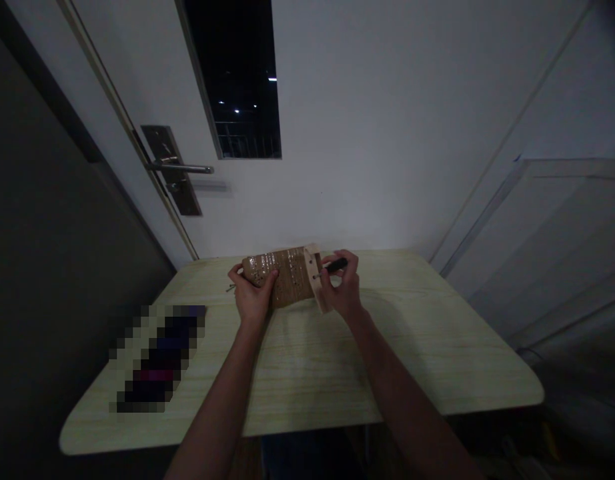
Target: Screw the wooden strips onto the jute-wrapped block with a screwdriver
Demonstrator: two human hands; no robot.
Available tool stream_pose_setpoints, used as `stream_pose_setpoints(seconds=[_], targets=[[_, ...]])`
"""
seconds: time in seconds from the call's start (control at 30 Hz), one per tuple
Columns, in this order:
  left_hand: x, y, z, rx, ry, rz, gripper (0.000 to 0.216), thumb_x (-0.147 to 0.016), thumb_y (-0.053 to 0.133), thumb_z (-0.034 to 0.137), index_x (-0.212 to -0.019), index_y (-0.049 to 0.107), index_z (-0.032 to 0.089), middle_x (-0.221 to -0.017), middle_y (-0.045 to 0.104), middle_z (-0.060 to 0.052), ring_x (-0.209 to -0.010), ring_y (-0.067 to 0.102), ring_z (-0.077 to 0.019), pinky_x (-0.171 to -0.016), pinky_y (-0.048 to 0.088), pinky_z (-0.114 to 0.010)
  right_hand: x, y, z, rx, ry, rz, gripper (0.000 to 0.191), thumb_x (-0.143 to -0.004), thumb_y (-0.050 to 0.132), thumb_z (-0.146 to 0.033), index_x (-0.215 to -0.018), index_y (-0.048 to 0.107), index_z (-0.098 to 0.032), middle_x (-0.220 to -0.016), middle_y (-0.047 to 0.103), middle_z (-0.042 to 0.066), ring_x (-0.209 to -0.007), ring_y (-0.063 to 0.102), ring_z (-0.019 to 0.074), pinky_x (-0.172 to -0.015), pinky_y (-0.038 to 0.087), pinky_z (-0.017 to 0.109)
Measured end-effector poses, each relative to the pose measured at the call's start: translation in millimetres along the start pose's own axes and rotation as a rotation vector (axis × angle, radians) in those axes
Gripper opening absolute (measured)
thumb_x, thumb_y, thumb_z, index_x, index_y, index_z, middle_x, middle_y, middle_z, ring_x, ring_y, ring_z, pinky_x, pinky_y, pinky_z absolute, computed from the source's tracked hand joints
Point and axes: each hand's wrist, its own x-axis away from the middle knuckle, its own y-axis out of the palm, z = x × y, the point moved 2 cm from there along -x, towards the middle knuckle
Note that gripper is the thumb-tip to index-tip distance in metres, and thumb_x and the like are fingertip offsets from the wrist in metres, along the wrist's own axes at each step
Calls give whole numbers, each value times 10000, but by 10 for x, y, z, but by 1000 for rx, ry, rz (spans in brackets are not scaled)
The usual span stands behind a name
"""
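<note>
So we've got a brown box (pixel 290 279) up in both hands over the far middle of the worktop (pixel 387 373), and honestly we can't tell whether its underside touches the surface. It's wrapped in shiny tape, peppered with small holes, and sits a bit tilted. Our left hand (pixel 252 298) has a firm hold on the left end, thumb pressed on the near face. Some thin bits (pixel 230 288) poke out just beside that hand, too small to make out. Our right hand (pixel 345 288) is closed around a black-handled tool (pixel 336 265), its thin tip right at a hole in the pale end piece (pixel 316 283) on the box's right side. Over on the left of the worktop there's a dark item (pixel 162 353), pixelated, so no clue what it is. Beyond the far edge is a white door (pixel 387 113) with a metal handle (pixel 187 169) and a dark window (pixel 232 80).
</note>
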Motion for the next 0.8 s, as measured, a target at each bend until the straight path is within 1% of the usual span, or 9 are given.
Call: stream_pose_setpoints(seconds=[0.07,0.17,0.27,0.33,0.43,0.53,0.6,0.63,0.8], targets=[[5,-1,8,5,-1,-2,732,-675,744,485,-1212,336,200,-985,657,-118,-876,676,-276,-746,533,-399,-6,-16,-10,34,-22,-9,359,-859,514,-217,-1189,381,-264,-975,628,37,-803,637,143,-669,562,290],[18,-11,34,9,-14,-3,718,-682,741,473,-1212,339,202,-999,660,-121,-891,676,-278,-753,533,-404,-21,-47,-60,94,-67,-79,226,-893,466,-242,-1119,478,-256,-971,646,49,-814,646,157,-726,564,325],[27,-23,52,4,-26,-2,722,-681,743,471,-1217,340,204,-1020,664,-128,-914,674,-286,-775,528,-417,-30,-80,-121,45,-97,-133,293,-939,364,-260,-1210,475,-254,-1063,659,82,-964,647,191,-848,547,394],[28,-25,52,-3,-29,-1,729,-678,746,472,-1221,339,203,-1030,665,-136,-923,673,-291,-783,527,-422,-26,-85,-135,25,-88,-149,343,-950,336,-252,-1274,448,-263,-1106,659,85,-1001,643,190,-877,541,405],[25,-20,41,-3,-28,4,732,-675,748,473,-1220,340,204,-1041,663,-142,-935,671,-295,-783,527,-424,-10,-66,-109,50,-61,-135,370,-938,388,-243,-1302,439,-279,-1118,663,71,-971,654,174,-810,571,361],[21,-11,33,12,-22,5,725,-679,746,469,-1217,339,205,-1037,662,-139,-929,674,-286,-772,532,-410,1,-53,-67,122,-42,-89,293,-915,464,-264,-1198,534,-288,-1057,682,43,-896,669,165,-733,586,324],[20,-6,30,16,-20,7,723,-680,746,466,-1216,338,204,-1022,663,-132,-914,677,-280,-757,535,-402,-1,-57,-61,169,-40,-86,242,-901,504,-282,-1129,583,-286,-991,691,29,-827,672,158,-705,585,313],[20,-6,29,15,-19,9,724,-678,747,466,-1215,338,204,-1014,663,-128,-907,679,-280,-752,536,-400,-3,-62,-69,179,-51,-95,240,-899,508,-285,-1124,591,-285,-982,692,28,-824,671,159,-708,584,315],[23,-15,39,2,-1,18,705,-681,742,474,-1205,351,208,-1011,661,-120,-909,677,-281,-760,534,-401,-18,-92,-157,134,-160,-84,341,-938,375,-223,-1219,559,-281,-1133,664,56,-1066,624,192,-903,539,402]])
